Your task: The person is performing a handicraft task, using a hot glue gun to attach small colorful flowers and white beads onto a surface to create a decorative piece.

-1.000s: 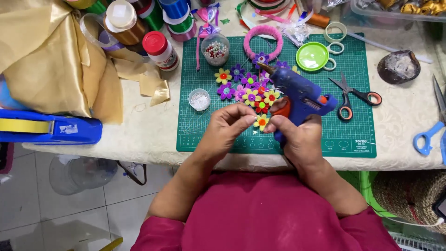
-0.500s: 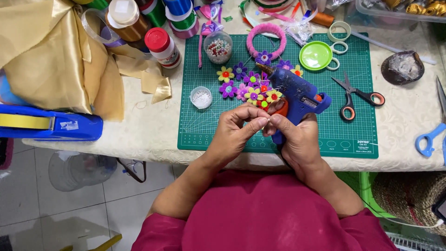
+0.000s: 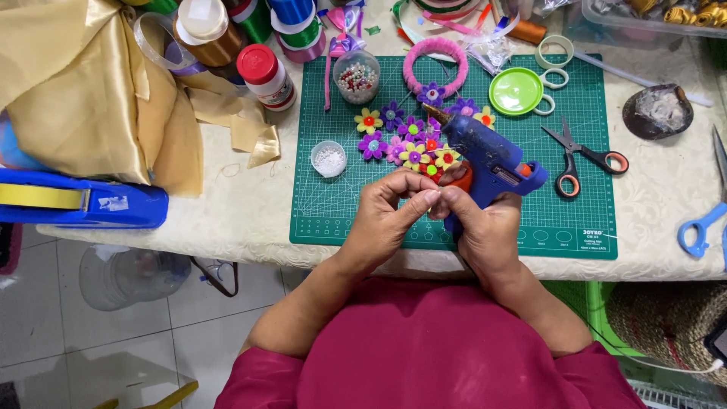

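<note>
Blue plastic marks the glue gun (image 3: 492, 163), which lies on the green mat (image 3: 575, 83) just beyond the right hand (image 3: 485, 231), its nozzle aimed up-left into a cluster of small flowers (image 3: 413, 148) in purple, yellow and orange. Both hands meet over the near part of the mat: the left hand (image 3: 386, 216) has thumb and forefinger pinched together, tip to tip with the right hand's fingers, and between them sits something tiny and pale, too small to make out; it may be a bead or a flower centre. The right fingers are curled close, and the gun's handle lies against or under that hand, though whether it is gripped cannot be told. By the look of it, the step in hand is preparing or pressing a small piece for a flower, with the gluing itself paused. A next move would call for a steady pinch and a careful placing, keeping fingertips off the hot nozzle. Beside the flowers stand a small cup of white beads (image 3: 329, 158) and a jar of mixed beads (image 3: 356, 77); a pink ring (image 3: 435, 57) lies further back, scissors (image 3: 583, 155) to the right, and gold cloth (image 3: 83, 91) heaped at the left.
</note>
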